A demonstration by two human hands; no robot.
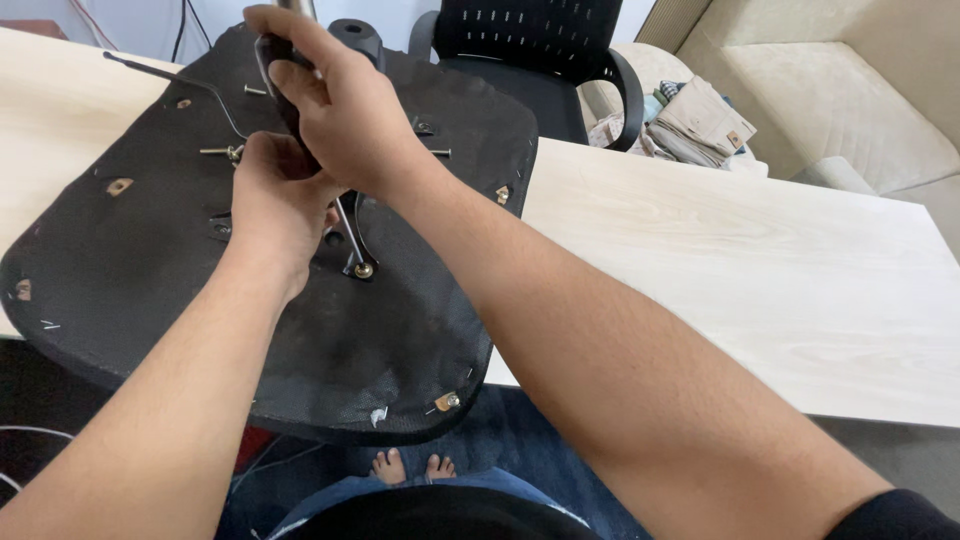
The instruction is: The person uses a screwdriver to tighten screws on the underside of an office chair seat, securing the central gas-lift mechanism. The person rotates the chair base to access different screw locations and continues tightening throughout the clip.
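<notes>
With the right hand clenched on the black-handled metal tool and the left hand pinching beneath it, the tool may slip off the upturned black fabric-covered chair seat.

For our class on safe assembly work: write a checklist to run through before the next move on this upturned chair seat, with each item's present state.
1. Chair seat lies flat on table: not ok, its near edge overhangs.
2. Right hand grips the dark handle: ok.
3. Left hand steadies the metal bracket: ok.
4. Bolt fully seated: cannot tell.
5. Loose screws within reach: ok.
</notes>
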